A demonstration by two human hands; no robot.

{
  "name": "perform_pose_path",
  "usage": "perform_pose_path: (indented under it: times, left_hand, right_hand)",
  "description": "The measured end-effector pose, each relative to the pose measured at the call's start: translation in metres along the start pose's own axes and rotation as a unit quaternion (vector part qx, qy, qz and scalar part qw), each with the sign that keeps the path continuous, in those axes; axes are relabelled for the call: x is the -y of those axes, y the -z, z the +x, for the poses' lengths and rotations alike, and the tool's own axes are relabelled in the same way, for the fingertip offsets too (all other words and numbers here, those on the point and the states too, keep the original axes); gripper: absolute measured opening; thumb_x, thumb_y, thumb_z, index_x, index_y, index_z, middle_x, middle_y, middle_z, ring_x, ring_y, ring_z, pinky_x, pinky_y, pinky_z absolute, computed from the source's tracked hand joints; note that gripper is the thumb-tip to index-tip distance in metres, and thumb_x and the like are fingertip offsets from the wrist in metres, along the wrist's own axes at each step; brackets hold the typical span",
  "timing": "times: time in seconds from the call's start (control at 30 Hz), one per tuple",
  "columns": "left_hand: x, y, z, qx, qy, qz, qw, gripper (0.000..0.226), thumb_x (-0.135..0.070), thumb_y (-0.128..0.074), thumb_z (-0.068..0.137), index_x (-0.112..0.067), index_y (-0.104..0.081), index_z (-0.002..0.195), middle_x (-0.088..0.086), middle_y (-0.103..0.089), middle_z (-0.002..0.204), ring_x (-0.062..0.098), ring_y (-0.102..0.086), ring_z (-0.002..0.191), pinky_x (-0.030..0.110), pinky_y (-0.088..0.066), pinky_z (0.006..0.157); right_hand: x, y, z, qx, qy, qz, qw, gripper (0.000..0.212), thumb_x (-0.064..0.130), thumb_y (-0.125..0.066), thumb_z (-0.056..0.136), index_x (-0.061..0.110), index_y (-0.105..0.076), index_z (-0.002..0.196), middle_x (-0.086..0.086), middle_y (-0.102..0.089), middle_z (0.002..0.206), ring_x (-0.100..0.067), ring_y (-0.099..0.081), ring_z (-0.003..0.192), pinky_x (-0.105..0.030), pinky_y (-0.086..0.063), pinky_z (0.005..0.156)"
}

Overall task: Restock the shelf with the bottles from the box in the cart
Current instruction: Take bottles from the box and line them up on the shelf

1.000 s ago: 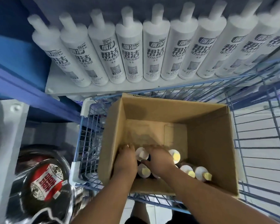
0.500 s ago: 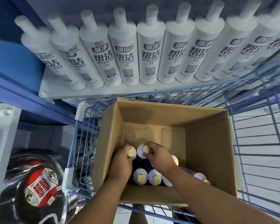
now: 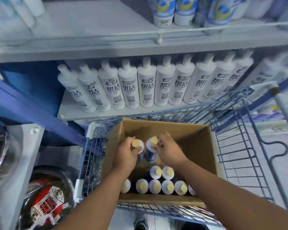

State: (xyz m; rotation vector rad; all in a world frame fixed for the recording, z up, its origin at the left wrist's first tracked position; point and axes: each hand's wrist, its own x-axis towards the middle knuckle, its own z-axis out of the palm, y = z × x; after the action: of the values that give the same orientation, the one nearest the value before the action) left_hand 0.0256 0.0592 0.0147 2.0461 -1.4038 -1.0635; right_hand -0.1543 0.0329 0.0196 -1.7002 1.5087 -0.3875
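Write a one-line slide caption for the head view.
Left hand and right hand each grip a yellow-capped bottle in the box.

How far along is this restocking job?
Roughly midway. Done: half the cardboard box is bare. In hand: the left hand and right hand each grip a yellow-capped bottle by its top. Left: about eight bottles standing in the box.

Both hands have come up inside the box (image 3: 198, 146). The left hand (image 3: 125, 156) now grips one yellow-capped bottle (image 3: 137, 145) and the right hand (image 3: 169, 151) grips another bottle (image 3: 152, 144); both are lifted above the remaining bottles (image 3: 161, 181). The camera has tilted up, so an upper shelf (image 3: 106, 45) has come into view.
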Motion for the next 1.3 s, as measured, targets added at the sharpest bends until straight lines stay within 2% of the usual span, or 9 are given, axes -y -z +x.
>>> perform_pose_path:
  times: [0.17, 0.23, 0.3, 0.33, 0.4, 0.5, 0.73, 1.07, 1.3]
  left_hand:
    - [-0.057, 0.029, -0.004, -0.045, -0.070, -0.003, 0.997, 0.026, -0.036, -0.067, 0.090, -0.034, -0.062, 0.115, -0.011, -0.062, 0.103, 0.014, -0.060, 0.099, 0.031, -0.049, 0.083]
    - [-0.080, 0.038, -0.009, -0.054, -0.078, -0.011, 0.995, 0.017, -0.046, -0.065, 0.087, -0.040, -0.058, 0.101, -0.016, -0.064, 0.095, 0.013, -0.062, 0.091, 0.035, -0.052, 0.079]
    - [-0.108, 0.045, -0.016, -0.076, -0.085, -0.061, 0.992, 0.013, -0.037, -0.069, 0.089, -0.039, -0.056, 0.093, -0.015, -0.064, 0.092, 0.011, -0.063, 0.089, 0.031, -0.049, 0.075]
    - [-0.122, 0.046, -0.020, -0.093, -0.091, -0.088, 0.988, 0.016, -0.031, -0.071, 0.090, -0.038, -0.057, 0.090, -0.015, -0.065, 0.092, 0.009, -0.063, 0.090, 0.028, -0.048, 0.074]
    - [-0.149, 0.052, -0.030, -0.117, -0.106, -0.114, 0.981, 0.016, -0.026, -0.072, 0.089, -0.036, -0.058, 0.089, -0.015, -0.066, 0.093, 0.006, -0.064, 0.090, 0.024, -0.046, 0.072]
    - [-0.186, 0.063, -0.043, -0.141, -0.136, -0.110, 0.975, 0.010, -0.030, -0.070, 0.090, -0.032, -0.061, 0.094, -0.013, -0.068, 0.095, 0.004, -0.063, 0.091, 0.027, -0.048, 0.075]
    - [-0.267, 0.100, -0.061, -0.188, -0.190, -0.177, 0.947, 0.013, -0.030, -0.068, 0.090, -0.022, -0.067, 0.099, -0.010, -0.072, 0.097, 0.011, -0.069, 0.091, 0.037, -0.056, 0.083]
    - [-0.348, 0.159, -0.059, -0.178, -0.282, -0.201, 0.921, 0.016, -0.026, -0.069, 0.092, -0.018, -0.069, 0.106, -0.016, -0.072, 0.096, -0.006, -0.066, 0.086, 0.015, -0.051, 0.070]
    - [-0.383, 0.193, -0.036, -0.193, -0.311, -0.219, 0.904, 0.010, -0.036, -0.071, 0.088, -0.029, -0.068, 0.094, -0.012, -0.075, 0.094, 0.006, -0.071, 0.089, 0.038, -0.059, 0.085]
  right_hand:
    - [0.034, 0.062, -0.012, -0.045, 0.050, 0.005, 0.998, 0.019, 0.022, -0.059, 0.095, 0.015, -0.056, 0.113, 0.005, -0.049, 0.108, -0.009, -0.049, 0.092, -0.022, -0.038, 0.081]
    - [0.046, 0.087, -0.017, -0.058, 0.071, 0.012, 0.996, 0.022, 0.013, -0.057, 0.095, 0.007, -0.056, 0.117, 0.001, -0.048, 0.108, -0.009, -0.049, 0.091, -0.011, -0.037, 0.076]
    - [0.058, 0.112, -0.023, -0.075, 0.090, 0.023, 0.993, 0.021, 0.009, -0.055, 0.096, 0.005, -0.056, 0.116, -0.001, -0.050, 0.109, -0.007, -0.051, 0.087, 0.000, -0.035, 0.070]
    - [0.061, 0.124, -0.024, -0.080, 0.103, 0.020, 0.991, 0.020, 0.012, -0.056, 0.096, 0.008, -0.057, 0.116, -0.001, -0.053, 0.111, -0.006, -0.055, 0.086, -0.001, -0.039, 0.073]
    - [0.069, 0.146, -0.026, -0.085, 0.126, 0.019, 0.988, 0.021, 0.021, -0.057, 0.095, 0.016, -0.057, 0.116, 0.003, -0.056, 0.112, -0.009, -0.062, 0.094, -0.022, -0.052, 0.085]
    - [0.086, 0.182, -0.034, -0.096, 0.153, 0.018, 0.983, 0.023, 0.029, -0.058, 0.094, 0.021, -0.057, 0.116, 0.004, -0.058, 0.113, -0.014, -0.063, 0.101, -0.042, -0.054, 0.087]
    - [0.133, 0.251, -0.047, -0.157, 0.210, -0.055, 0.963, 0.018, 0.040, -0.059, 0.094, 0.024, -0.058, 0.104, 0.010, -0.059, 0.102, -0.011, -0.059, 0.088, -0.035, -0.050, 0.077]
    - [0.207, 0.317, -0.042, -0.220, 0.217, -0.043, 0.950, 0.027, 0.039, -0.061, 0.093, 0.017, -0.061, 0.108, 0.002, -0.062, 0.105, -0.018, -0.060, 0.093, -0.039, -0.051, 0.082]
    - [0.254, 0.350, -0.031, -0.281, 0.207, -0.053, 0.936, 0.029, 0.041, -0.057, 0.093, 0.014, -0.060, 0.101, -0.002, -0.064, 0.096, -0.021, -0.062, 0.085, -0.041, -0.053, 0.080]
